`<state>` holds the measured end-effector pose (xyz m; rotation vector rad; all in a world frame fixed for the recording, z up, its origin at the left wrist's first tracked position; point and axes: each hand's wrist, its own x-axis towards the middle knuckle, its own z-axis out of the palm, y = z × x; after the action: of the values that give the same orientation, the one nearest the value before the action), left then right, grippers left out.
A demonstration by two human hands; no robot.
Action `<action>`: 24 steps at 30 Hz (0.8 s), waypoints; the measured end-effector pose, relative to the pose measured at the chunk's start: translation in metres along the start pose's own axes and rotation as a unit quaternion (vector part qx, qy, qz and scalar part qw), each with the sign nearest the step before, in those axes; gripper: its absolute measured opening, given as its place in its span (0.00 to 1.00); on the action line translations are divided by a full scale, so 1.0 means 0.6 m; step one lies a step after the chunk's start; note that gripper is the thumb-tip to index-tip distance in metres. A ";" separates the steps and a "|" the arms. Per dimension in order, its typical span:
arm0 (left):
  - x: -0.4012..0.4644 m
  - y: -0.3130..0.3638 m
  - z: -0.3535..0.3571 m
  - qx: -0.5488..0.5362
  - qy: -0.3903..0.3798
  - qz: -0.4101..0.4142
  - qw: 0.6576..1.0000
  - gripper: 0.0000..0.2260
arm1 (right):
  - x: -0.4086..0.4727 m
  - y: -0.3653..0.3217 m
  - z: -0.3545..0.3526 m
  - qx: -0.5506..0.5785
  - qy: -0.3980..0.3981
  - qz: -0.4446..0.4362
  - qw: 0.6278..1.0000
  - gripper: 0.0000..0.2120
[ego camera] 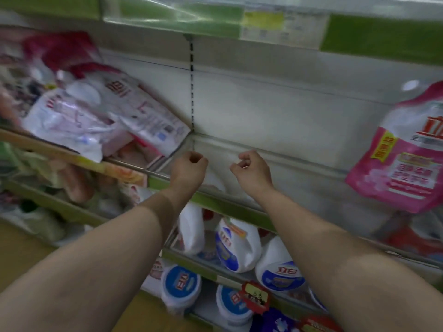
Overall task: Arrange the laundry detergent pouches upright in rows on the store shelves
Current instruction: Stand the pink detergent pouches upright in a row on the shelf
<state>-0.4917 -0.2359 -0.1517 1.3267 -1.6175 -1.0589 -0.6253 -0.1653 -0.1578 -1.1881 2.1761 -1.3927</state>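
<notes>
Bare fingers curl into loose fists on both hands, and neither holds anything: the left hand (189, 164) has its knuckles bunched tight at the top, while the right hand (250, 167) leaves a small hollow between its bent forefinger and thumb. Both hands hang side by side, a little apart, over the front edge of the middle shelf (239, 152), wrists bent slightly and backs turned toward the camera. The two bare forearms stretch up from the lower corners of the view and converge toward the shelf. The stretch of shelf board behind the hands is pale grey with a white back panel. To the left, a heap of white and pink pouches (100, 116) lies tumbled and slanted, one leaning against the slotted upright post (191, 87), none standing straight. At the far right a pink and white pouch (407, 152) with a white cap (410, 85) and a yellow sticker stands tilted leftward at the shelf's end, well apart from the right hand. Below, white jugs with blue labels (236, 245) sit on the lower shelves, and a red tag (254, 297) hangs from the rail. The whole view is motion-blurred.
</notes>
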 end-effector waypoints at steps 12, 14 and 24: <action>0.090 -0.084 -0.189 -0.007 0.026 -0.054 0.998 0.15 | 0.019 -0.130 0.210 -0.096 -0.036 -0.081 0.991 0.24; 0.101 -0.089 -0.207 -0.009 0.026 -0.057 0.998 0.15 | 0.023 -0.148 0.234 -0.115 -0.037 -0.090 0.989 0.27; 0.149 -0.093 -0.229 -0.031 0.028 -0.054 0.998 0.18 | 0.064 -0.189 0.294 -0.279 -0.026 -0.130 0.951 0.40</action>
<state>-0.3590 -0.3471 -0.1499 1.4024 -1.4746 -1.1181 -0.4840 -0.3243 -0.1397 -1.7332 2.5329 -0.8216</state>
